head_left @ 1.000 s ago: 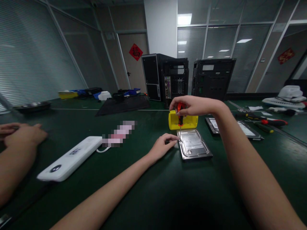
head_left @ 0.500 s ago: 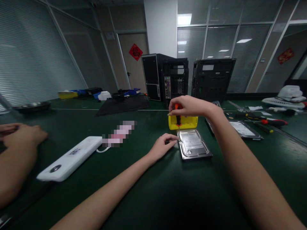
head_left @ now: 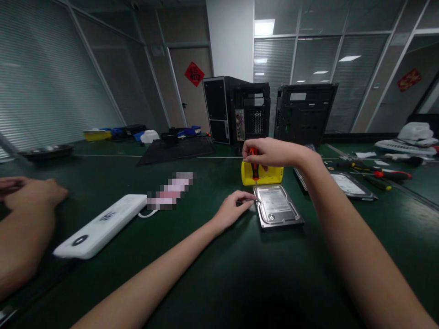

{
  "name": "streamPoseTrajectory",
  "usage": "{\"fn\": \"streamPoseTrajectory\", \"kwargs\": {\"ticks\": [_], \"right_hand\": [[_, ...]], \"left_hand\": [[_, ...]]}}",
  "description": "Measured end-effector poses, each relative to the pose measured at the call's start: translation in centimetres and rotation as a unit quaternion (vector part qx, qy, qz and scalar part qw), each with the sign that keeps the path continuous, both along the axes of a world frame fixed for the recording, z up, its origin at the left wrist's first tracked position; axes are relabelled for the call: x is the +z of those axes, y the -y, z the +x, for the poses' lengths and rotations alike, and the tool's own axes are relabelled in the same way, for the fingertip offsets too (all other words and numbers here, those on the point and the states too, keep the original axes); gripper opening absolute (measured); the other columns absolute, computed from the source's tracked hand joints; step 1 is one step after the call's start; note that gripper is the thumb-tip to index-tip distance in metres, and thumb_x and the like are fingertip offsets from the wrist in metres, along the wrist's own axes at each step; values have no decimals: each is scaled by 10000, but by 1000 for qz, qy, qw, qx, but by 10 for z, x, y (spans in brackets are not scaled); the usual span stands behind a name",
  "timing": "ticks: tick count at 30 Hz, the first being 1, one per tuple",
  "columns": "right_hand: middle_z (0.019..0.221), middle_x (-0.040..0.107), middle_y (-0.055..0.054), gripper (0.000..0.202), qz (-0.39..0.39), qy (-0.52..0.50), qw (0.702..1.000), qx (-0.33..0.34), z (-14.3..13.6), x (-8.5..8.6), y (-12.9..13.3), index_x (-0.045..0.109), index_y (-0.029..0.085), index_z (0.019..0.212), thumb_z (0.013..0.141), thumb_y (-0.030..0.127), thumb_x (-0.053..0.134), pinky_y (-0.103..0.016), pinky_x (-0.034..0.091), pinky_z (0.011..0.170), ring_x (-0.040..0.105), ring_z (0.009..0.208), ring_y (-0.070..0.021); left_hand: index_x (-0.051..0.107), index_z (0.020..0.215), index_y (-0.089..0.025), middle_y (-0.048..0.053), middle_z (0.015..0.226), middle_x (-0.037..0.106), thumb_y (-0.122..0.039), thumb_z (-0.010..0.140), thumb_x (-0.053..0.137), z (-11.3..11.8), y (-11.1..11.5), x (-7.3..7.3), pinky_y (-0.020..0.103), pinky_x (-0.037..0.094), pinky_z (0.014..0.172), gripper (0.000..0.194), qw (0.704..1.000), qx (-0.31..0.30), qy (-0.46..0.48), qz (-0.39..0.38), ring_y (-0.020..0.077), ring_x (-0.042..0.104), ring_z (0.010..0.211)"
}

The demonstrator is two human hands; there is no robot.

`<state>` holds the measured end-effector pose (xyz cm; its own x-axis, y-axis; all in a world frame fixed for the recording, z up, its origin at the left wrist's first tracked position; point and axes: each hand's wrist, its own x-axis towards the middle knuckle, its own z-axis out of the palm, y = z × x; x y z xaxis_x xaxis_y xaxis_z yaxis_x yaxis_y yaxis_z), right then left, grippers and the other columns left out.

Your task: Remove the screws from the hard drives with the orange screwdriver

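Note:
A silver hard drive (head_left: 276,205) lies flat on the dark green table (head_left: 212,278), label side up. My right hand (head_left: 262,151) is closed round the handle of a red and black screwdriver (head_left: 255,171), which stands upright with its shaft down at the drive's far left corner. Fingertips of my left hand (head_left: 236,208) touch the drive's left edge; they are drawn together, and whether they pinch anything small cannot be made out. Just behind the drive is a yellow bin (head_left: 274,176), partly covered by my right hand.
Two black computer cases (head_left: 216,109) (head_left: 305,114) stand at the back. Right: another hard drive (head_left: 350,185), pliers and screwdrivers (head_left: 393,175). Left: a white power bank (head_left: 103,226) with a cable, and another person's hands (head_left: 37,194). A black mat (head_left: 174,150) lies farther back.
The fingers of my right hand have shifted slightly round the screwdriver handle. My left hand and the hard drive have stayed in place.

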<state>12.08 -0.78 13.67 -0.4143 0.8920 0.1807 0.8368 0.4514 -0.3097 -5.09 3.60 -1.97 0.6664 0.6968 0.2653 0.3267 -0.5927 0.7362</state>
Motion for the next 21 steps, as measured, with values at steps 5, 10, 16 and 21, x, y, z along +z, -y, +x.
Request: {"fn": "streamPoseTrajectory", "kwargs": {"ticks": [5,10,16,21], "right_hand": [[851,645,-52,174,-10,20,999,-24,0,-1,-4,552,155,912,830,301,505,-191,420,522,587,597,-87],[820,644,-58,239,-17,23,998,-59,0,-1,-3,553,156,873,825,382,492,-202,399,468,570,537,-96],[926,635,-105,332,-13,53,993,-100,-3,6,7,575,155,915,869,370,326,-229,376,489,560,605,-130],[959,636,-93,262,-22,64,994,-80,-6,9,13,550,156,971,850,290,361,-220,373,522,547,585,-108]], "left_hand": [[667,988,-189,60,1001,609,-260,822,521,0,1,1,308,417,811,232,1000,5,-4,3,195,545,916],[666,988,-193,57,998,608,-262,823,520,1,0,0,300,416,809,231,1000,5,-3,4,190,548,916],[668,986,-194,58,992,611,-258,827,517,1,0,0,299,417,813,229,1000,1,-8,5,192,547,924],[665,993,-195,57,1001,610,-256,830,513,1,0,1,305,415,823,231,1000,2,-12,5,189,546,922]]}}
